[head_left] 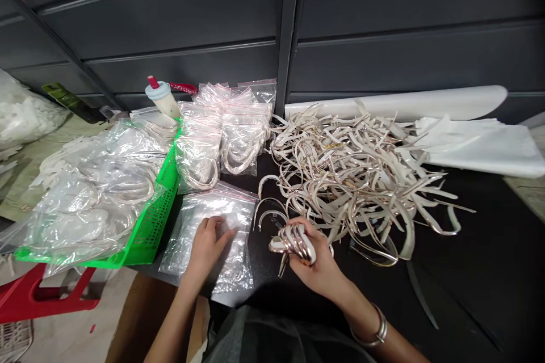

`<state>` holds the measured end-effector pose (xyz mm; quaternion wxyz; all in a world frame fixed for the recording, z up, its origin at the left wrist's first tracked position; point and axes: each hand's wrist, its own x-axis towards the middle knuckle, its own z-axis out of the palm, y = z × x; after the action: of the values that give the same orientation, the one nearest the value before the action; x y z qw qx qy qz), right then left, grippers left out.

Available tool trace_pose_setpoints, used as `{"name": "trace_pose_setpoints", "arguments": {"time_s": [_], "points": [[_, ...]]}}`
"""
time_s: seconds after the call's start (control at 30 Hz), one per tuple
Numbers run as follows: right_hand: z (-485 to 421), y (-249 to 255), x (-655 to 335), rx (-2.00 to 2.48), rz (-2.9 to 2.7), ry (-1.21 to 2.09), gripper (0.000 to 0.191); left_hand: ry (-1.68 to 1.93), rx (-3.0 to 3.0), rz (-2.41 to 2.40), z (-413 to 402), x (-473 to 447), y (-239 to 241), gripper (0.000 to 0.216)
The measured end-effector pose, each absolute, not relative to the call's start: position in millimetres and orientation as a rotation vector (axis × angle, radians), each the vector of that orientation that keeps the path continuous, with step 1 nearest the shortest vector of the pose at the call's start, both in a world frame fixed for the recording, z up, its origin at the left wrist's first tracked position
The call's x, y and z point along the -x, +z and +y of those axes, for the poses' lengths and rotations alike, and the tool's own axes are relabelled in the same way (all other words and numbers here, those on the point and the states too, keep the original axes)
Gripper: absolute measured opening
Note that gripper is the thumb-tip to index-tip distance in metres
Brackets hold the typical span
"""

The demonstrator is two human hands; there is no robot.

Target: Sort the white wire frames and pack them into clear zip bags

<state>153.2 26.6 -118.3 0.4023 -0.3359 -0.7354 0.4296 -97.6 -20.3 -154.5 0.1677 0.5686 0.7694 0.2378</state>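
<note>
My right hand [313, 255] is closed around a bundle of curved metallic strips [296, 243], shiny on the edges and pale on the flat sides. A large tangled pile of similar strips [344, 170] lies just beyond it on the black table. To the left, my left hand [208, 241] rests on a stack of clear zip bags [240, 227], its thumb and fingers apart and nothing held. Behind that stack sit several filled zip bags [200, 153] with bent strips inside. The far ends of the bundle are partly hidden by my right hand.
A green plastic basket [159, 215] at left is heaped with bagged strips [114, 181]. A lidded cup [164, 99] stands behind it. White plastic sheeting [477, 144] and a white roll [395, 103] lie at the back right. A red stool [46, 300] is on the floor.
</note>
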Motion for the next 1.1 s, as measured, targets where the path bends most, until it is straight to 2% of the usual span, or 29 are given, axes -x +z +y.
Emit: {"name": "trace_pose_setpoints", "arguments": {"time_s": [0.1, 0.2, 0.37, 0.43, 0.63, 0.8, 0.87, 0.97, 1.1], "points": [[28, -127, -151, 0.865, -1.662, 1.312, 0.031, 0.732, -1.663, 2.214, -23, 99, -160, 0.035], [29, -132, -147, 0.900, -1.588, 1.428, 0.029, 0.874, -1.639, 2.043, -28, 84, -146, 0.032], [27, -129, -137, 0.879, -1.669, 1.373, 0.027, 0.978, -1.807, 1.594, -29, 42, -117, 0.064], [24, -127, -134, 0.818, -1.749, 1.330, 0.027, 0.999, -1.897, 1.412, -24, 29, -111, 0.069], [15, -121, -138, 0.681, -1.943, 1.426, 0.018, 1.095, -2.018, 1.052, -6, 16, -110, 0.058], [21, -107, -147, 0.336, -2.015, 1.849, 0.003, 1.126, -2.074, 1.010, -9, 13, -108, 0.056], [24, -104, -149, 0.225, -1.952, 2.026, 0.009, 1.084, -2.117, 1.042, -12, 13, -106, 0.056], [25, -107, -147, 0.230, -1.838, 2.197, 0.015, 1.065, -2.165, 1.064, -12, 13, -104, 0.055], [19, -116, -140, 0.417, -1.743, 2.220, 0.007, 1.046, -2.135, 1.071, -9, 15, -100, 0.054]]}}
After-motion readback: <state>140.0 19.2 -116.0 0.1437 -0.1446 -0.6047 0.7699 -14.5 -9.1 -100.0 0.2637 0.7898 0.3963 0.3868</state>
